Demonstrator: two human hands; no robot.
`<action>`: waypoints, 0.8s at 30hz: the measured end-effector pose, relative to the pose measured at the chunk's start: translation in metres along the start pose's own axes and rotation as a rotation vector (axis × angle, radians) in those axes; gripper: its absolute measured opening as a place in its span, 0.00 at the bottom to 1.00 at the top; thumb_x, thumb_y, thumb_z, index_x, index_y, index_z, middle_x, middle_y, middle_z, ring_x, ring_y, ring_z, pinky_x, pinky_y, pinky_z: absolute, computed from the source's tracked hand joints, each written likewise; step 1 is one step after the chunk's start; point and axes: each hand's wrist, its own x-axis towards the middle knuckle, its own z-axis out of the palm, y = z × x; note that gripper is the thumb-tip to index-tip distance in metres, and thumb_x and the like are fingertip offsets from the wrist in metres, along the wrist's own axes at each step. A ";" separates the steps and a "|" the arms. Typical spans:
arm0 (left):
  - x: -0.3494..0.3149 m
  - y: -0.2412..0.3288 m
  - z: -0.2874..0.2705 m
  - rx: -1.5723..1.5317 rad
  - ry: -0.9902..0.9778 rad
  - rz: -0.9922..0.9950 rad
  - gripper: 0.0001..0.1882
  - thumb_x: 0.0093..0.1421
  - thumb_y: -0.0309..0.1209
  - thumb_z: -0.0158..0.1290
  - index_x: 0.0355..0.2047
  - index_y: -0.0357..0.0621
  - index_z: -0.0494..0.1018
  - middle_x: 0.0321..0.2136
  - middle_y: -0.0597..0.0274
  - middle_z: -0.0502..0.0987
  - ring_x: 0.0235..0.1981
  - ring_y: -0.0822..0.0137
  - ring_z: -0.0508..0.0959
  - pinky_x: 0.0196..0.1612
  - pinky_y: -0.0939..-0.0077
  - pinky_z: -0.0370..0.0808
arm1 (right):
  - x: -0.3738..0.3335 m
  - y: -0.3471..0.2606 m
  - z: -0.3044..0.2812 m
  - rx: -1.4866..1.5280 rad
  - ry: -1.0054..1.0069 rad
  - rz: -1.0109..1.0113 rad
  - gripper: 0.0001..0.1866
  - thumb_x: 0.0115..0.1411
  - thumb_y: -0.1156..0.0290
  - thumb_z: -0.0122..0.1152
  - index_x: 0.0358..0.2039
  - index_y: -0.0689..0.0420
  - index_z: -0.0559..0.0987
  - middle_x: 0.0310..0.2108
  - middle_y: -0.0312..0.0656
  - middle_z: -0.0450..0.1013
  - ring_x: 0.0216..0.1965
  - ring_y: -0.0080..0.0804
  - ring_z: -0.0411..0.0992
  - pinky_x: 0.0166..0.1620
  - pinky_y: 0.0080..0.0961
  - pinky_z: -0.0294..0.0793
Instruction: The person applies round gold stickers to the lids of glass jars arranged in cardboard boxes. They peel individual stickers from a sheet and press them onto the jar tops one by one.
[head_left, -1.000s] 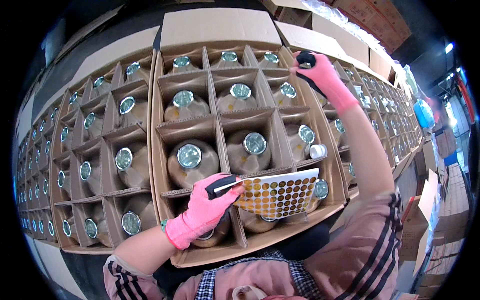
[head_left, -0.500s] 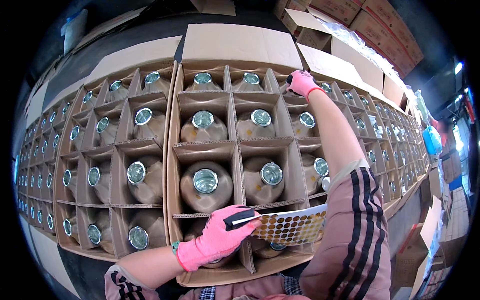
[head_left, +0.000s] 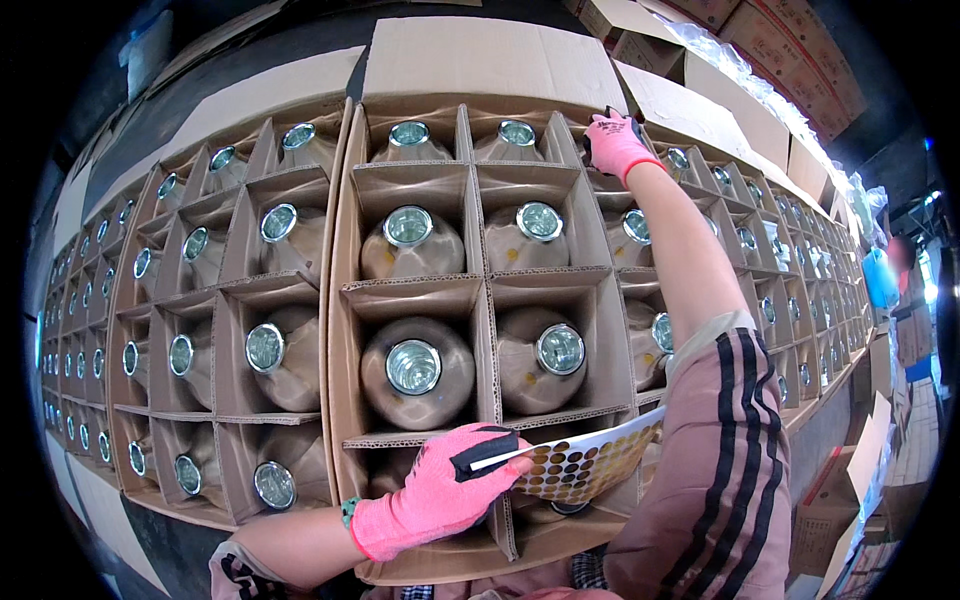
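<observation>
My left hand (head_left: 432, 497), in a pink glove with black fingertips, grips the edge of a white sheet with rows of round gold stickers (head_left: 585, 468). The sheet slants over the near compartments of an open cardboard box (head_left: 490, 52). Cardboard dividers part this box into cells, each with a round-bodied glass bottle (head_left: 410, 335) standing mouth up. At the far right cell of the box, my gloved right hand (head_left: 616, 143) reaches down with bent fingers. Whatever its fingertips hold or press is hidden, as is most of the bottle there. Small gold dots show on some bottles.
A similar box of bottles (head_left: 225, 275) adjoins on the left, and more bottle-filled boxes (head_left: 790, 262) run off to the right. Stacked cartons (head_left: 790, 70) stand at the far right. A person with a blurred face, beside something blue (head_left: 880, 278), is at the right edge.
The view has shifted slightly, with the box appearing closer. My right hand stays at the same far cell, its fingers turned a little. My left hand still holds the sticker sheet.
</observation>
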 end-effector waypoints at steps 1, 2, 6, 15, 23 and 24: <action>0.001 0.001 -0.001 0.021 -0.001 0.015 0.10 0.48 0.30 0.55 0.30 0.38 0.73 0.25 0.60 0.73 0.26 0.71 0.73 0.30 0.80 0.70 | 0.001 0.000 -0.002 -0.030 0.014 0.003 0.18 0.45 0.68 0.57 0.40 0.50 0.74 0.48 0.39 0.63 0.54 0.41 0.55 0.51 0.42 0.57; 0.002 0.001 -0.001 0.043 -0.001 0.030 0.10 0.49 0.30 0.55 0.30 0.38 0.73 0.25 0.60 0.73 0.26 0.71 0.73 0.30 0.80 0.70 | 0.001 0.000 -0.003 -0.017 0.044 0.030 0.17 0.45 0.68 0.57 0.40 0.50 0.74 0.48 0.39 0.63 0.54 0.41 0.55 0.51 0.43 0.57; 0.005 0.003 0.001 -0.017 -0.010 0.003 0.10 0.50 0.31 0.54 0.30 0.38 0.73 0.25 0.59 0.73 0.26 0.71 0.73 0.30 0.80 0.70 | -0.007 0.007 0.007 0.026 0.254 0.093 0.15 0.43 0.69 0.57 0.35 0.52 0.74 0.46 0.41 0.63 0.52 0.43 0.57 0.48 0.40 0.60; 0.003 0.001 0.002 -0.066 0.084 -0.001 0.10 0.49 0.28 0.55 0.31 0.35 0.72 0.26 0.63 0.74 0.29 0.77 0.72 0.33 0.83 0.68 | -0.181 0.002 -0.113 1.090 0.340 -0.200 0.15 0.46 0.62 0.60 0.29 0.61 0.74 0.25 0.44 0.70 0.25 0.34 0.70 0.32 0.26 0.69; 0.003 0.000 0.002 0.107 0.096 0.191 0.10 0.48 0.29 0.55 0.31 0.38 0.72 0.27 0.56 0.73 0.27 0.64 0.74 0.33 0.76 0.70 | -0.298 -0.048 -0.109 0.998 0.077 -0.607 0.13 0.43 0.64 0.61 0.23 0.61 0.71 0.23 0.45 0.68 0.31 0.45 0.66 0.36 0.35 0.65; 0.003 -0.001 0.003 0.088 0.096 0.185 0.10 0.48 0.29 0.55 0.31 0.38 0.72 0.27 0.56 0.73 0.27 0.64 0.74 0.33 0.76 0.70 | -0.300 -0.049 -0.108 1.018 0.039 -0.561 0.12 0.43 0.66 0.60 0.22 0.61 0.71 0.23 0.45 0.68 0.31 0.45 0.66 0.36 0.35 0.65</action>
